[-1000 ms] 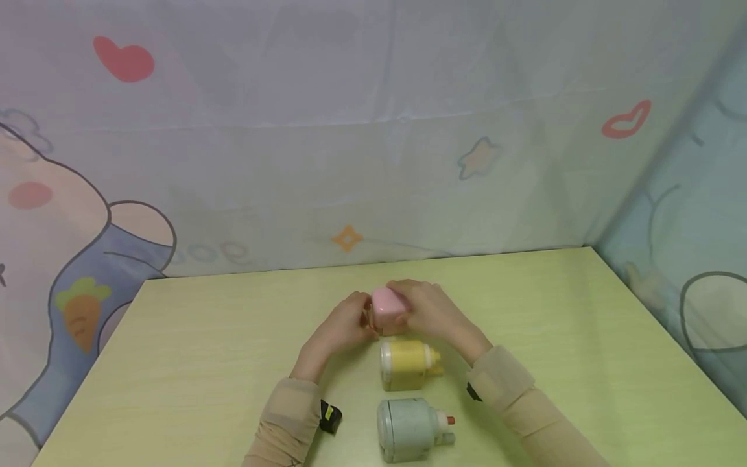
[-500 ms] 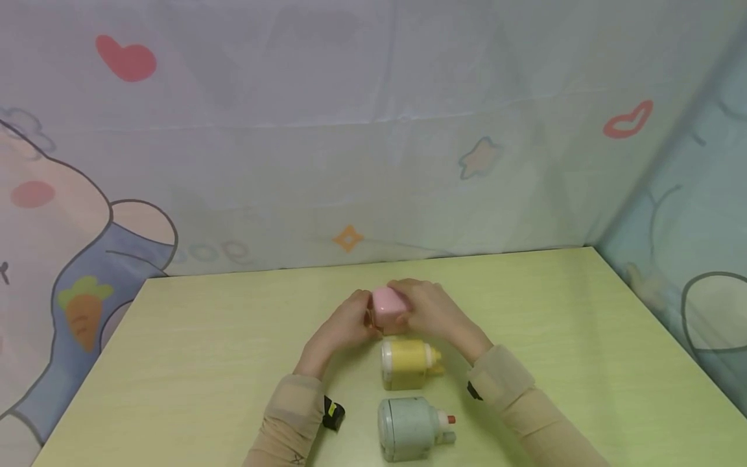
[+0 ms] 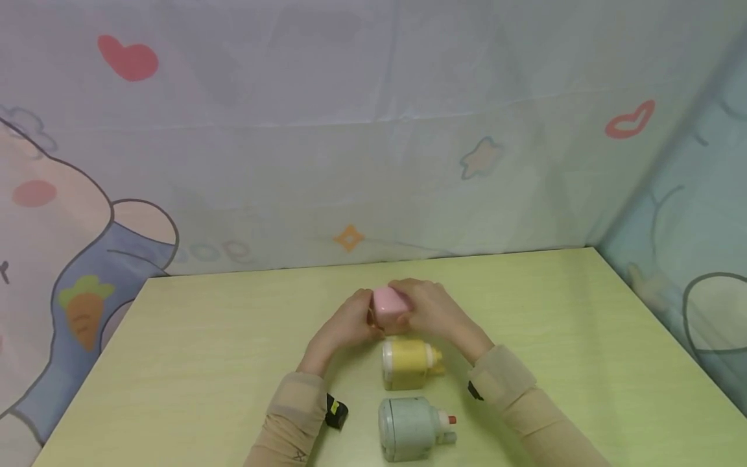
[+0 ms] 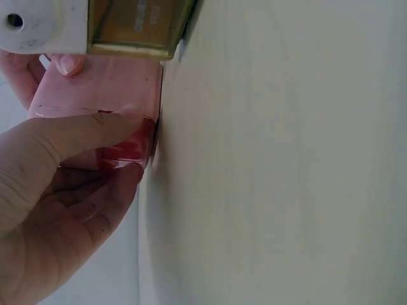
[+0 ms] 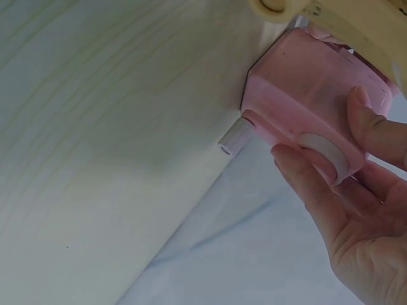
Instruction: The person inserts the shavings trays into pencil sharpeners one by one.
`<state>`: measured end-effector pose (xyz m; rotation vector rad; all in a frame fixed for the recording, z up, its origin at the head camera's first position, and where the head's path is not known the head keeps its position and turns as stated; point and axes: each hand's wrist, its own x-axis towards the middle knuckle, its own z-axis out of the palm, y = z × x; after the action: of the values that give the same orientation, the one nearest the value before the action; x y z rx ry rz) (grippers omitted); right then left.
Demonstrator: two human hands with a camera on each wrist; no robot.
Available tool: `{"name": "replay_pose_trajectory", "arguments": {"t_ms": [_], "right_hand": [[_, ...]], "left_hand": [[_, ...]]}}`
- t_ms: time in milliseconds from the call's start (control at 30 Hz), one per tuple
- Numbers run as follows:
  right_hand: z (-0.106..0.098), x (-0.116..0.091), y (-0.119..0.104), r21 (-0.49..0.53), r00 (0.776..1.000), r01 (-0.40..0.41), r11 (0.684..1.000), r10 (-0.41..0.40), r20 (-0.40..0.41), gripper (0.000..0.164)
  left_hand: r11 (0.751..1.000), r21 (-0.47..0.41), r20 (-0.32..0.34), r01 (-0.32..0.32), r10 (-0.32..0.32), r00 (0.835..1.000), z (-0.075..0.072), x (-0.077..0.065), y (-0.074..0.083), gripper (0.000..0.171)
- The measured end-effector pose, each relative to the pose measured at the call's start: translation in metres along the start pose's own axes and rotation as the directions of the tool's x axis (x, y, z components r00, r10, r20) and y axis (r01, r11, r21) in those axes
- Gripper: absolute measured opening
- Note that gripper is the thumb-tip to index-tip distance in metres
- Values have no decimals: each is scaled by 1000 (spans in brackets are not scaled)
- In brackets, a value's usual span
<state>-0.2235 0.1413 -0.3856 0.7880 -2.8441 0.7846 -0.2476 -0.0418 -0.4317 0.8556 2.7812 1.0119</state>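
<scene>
A pink desktop pencil sharpener lies near the back of the table, between both hands. My left hand pinches its see-through red shavings drawer between thumb and fingers, at the end facing left. From the right, my right hand grips the sharpener's body, its thumb and fingers on either side near the round white ring. A pale handle knob sticks out low on that end. The left fingertips and much of the drawer are hidden in the head view.
Just in front lies a yellow pencil sharpener, its amber drawer close above the left thumb. Nearer still is a grey-green one with a red tip. A printed cloth hangs behind the table.
My left hand has shifted slightly right, closer against the pink sharpener, and less of the drawer shows between them. The right hand and the other two sharpeners have stayed put.
</scene>
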Motion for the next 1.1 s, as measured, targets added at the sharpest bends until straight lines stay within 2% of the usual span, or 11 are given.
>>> {"name": "replay_pose_trajectory", "arguments": {"t_ms": [167,300,600,733,833,933,1000,1100], "right_hand": [[1,-1,0,4,1000,11,1000,-11,-7,57],[1,-3,0,-2,1000,-13,1000,13,0,57],[5,-5,4,-57,1000,0,998,-1,-5,59],[10,-4,8,-21,1000,4,1000,-4,-7,61],[14,-5,11,27,1000,3,1000,-3,-1,63],[16,-8,15,69,1000,-10,998,9,5,61],[18,-11,18,98,1000,-20,995,20,6,62],[19,-15,23,121,999,-37,992,37,6,65]], "left_hand": [[999,-32,-3,-13,13,1000,0,-1,2,54],[999,-33,-1,-11,11,1000,1,-2,4,54],[999,-48,-1,21,-21,1000,4,-2,1,56],[998,-51,-13,26,-27,1000,4,-2,1,57],[998,-53,-10,25,-26,1000,4,-2,0,66],[999,-35,0,31,-31,1000,7,-3,-1,82],[999,-5,5,40,-40,999,7,-3,-1,90],[998,50,3,49,-50,999,7,-5,-1,92]]}}
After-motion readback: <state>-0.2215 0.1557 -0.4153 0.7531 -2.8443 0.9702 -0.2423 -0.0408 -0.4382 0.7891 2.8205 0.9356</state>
